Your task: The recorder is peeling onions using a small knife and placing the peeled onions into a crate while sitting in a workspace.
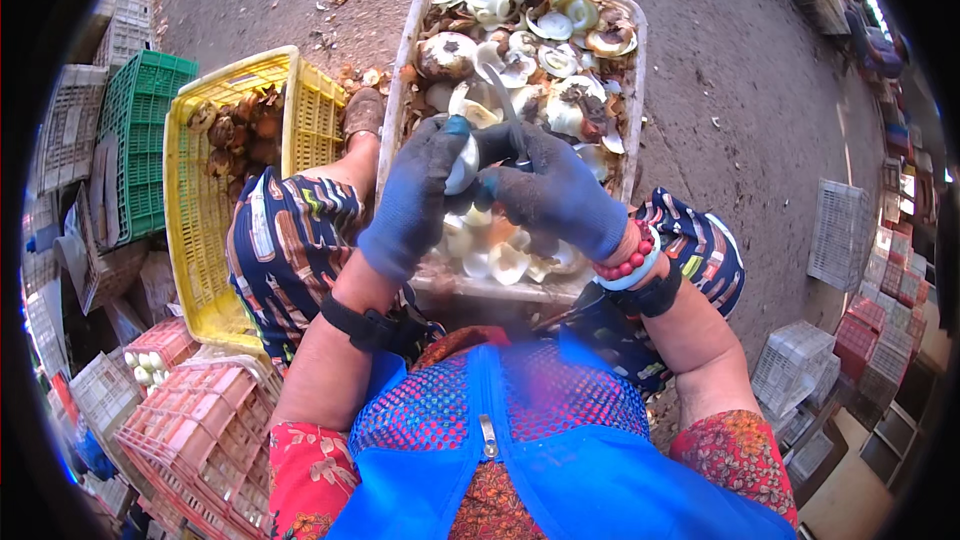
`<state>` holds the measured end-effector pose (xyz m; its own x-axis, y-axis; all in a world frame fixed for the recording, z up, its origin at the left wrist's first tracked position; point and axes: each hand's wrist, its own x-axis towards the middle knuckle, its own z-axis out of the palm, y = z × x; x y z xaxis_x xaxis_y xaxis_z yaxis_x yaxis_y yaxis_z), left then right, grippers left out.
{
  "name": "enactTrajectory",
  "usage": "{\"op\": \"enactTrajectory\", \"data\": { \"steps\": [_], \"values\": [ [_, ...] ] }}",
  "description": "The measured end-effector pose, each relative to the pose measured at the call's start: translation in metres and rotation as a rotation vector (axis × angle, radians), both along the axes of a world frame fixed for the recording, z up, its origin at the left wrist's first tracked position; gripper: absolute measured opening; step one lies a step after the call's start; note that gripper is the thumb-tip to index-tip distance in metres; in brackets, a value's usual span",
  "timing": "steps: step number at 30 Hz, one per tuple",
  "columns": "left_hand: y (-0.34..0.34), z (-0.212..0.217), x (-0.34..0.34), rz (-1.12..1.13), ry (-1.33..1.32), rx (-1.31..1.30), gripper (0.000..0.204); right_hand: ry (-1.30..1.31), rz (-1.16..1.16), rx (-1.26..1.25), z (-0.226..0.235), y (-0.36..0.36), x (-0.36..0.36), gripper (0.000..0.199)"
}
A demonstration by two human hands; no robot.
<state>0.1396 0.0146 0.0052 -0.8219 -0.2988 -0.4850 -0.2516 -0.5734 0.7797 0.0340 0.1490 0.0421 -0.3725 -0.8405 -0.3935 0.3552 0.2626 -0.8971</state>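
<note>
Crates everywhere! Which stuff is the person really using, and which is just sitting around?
In use: left hand holding a white peeled piece; right hand with a knife; white crate of peelings; yellow crate of brown unpeeled ones.

Lying about: green crate; pink crates.

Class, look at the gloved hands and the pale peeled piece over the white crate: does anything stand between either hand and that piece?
Nothing visible does. The left hand already grips the pale peeled piece directly, and the right hand holds a knife beside it, both above the white crate of peelings.
</note>
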Motion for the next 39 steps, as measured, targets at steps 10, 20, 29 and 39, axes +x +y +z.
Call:
{"op": "enactTrajectory", "data": {
  "steps": [10,20,29,39],
  "values": [
    [-0.006,-0.015,0.0,-0.075,-0.064,-0.188,0.026,0.159,-0.007,0.024,-0.016,-0.003,-0.001,0.033],
    [-0.012,-0.031,0.004,-0.334,0.272,-1.371,0.048,0.558,-0.148,-0.049,-0.046,-0.005,0.009,0.023],
    [-0.001,-0.022,0.001,-0.082,0.093,-0.287,0.033,0.309,-0.095,-0.016,-0.032,-0.003,0.001,0.027],
    [-0.006,-0.003,-0.007,-0.036,0.145,0.113,0.044,1.038,-0.185,-0.104,-0.05,-0.004,-0.01,0.017]
  ]
}}
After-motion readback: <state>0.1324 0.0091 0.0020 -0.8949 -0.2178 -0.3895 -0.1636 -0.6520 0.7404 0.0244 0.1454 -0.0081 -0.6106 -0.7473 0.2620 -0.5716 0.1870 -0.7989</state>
